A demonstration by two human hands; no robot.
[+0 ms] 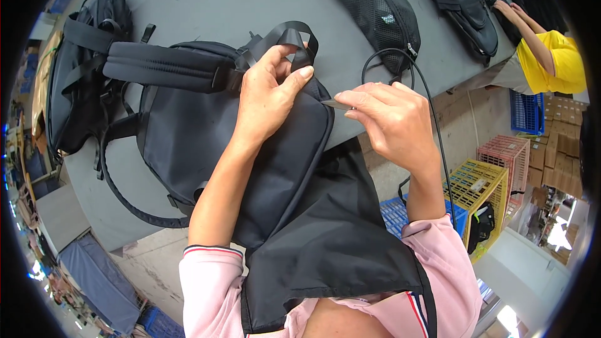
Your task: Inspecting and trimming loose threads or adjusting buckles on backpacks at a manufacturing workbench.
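A black backpack (200, 144) lies on the grey table at the near edge, its lower end against my black apron. My left hand (266, 91) is closed on a looped black webbing strap (299, 27) at the backpack's upper right, thumb against the fingers. Just right of it, my right hand (391, 119) pinches a small pointed metal tool (337, 104). The tip of this tool reaches the backpack's edge seam; the rest is hidden in my fingers. A padded shoulder strap (166, 66) lies across the top of the backpack.
Another black bag (84, 81) lies at the left. A black mesh pouch (372, 15) rests beyond my right hand, near a thin black cord (432, 103). At the far right, a person in yellow (544, 62) handles black bags. Yellow (479, 184) and red (504, 153) crates stand below.
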